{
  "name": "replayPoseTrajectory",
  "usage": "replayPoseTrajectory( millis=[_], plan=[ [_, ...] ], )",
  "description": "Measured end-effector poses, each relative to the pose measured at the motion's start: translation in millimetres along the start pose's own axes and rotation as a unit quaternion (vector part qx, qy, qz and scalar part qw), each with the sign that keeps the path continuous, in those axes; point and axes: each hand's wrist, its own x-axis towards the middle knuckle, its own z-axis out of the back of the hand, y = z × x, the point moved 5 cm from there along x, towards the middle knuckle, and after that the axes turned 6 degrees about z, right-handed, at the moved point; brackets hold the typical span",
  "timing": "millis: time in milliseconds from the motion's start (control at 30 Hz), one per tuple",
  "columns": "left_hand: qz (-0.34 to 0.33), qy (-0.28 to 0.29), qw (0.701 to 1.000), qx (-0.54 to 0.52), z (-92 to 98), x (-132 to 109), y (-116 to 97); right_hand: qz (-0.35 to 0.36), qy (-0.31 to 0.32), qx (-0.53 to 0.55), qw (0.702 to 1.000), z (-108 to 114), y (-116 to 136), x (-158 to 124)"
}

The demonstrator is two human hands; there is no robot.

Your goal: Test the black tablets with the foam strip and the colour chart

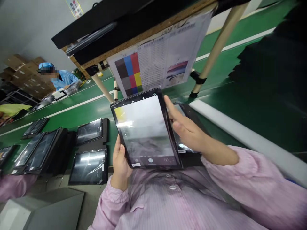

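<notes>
A black-framed tablet (146, 131) is held up tilted in front of my chest, its lit screen showing a camera picture with a round shutter button at the bottom. My left hand (121, 161) grips its lower left edge, thumb at the front and the other fingers partly hidden behind. At the right edge, my right hand (188, 131) is closed against the tablet's side, with the index finger along the edge and the other fingertips hidden. Behind my right hand, another dark tablet (182, 145) in clear wrap lies partly covered.
A printed colour chart (155, 60) hangs under a black shelf (134, 28) on beige pipe legs. Several wrapped tablets (90, 166) lie to the left on the green bench (93, 110). A white bar (240, 131) runs along the right. A person (63, 78) in blue sits farther off.
</notes>
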Motion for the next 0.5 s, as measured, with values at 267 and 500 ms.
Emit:
replayPoseTrajectory(
  millis=[267,500],
  plan=[
    [0.06,-0.081,0.977,0.189,46.0,34,-9,-0.27,-0.13,-0.158,0.941,70,-54,-47],
    [-0.098,-0.129,0.898,0.409,21.9,33,-13,-0.402,-0.105,-0.241,0.877,105,-93,-96]
  ],
)
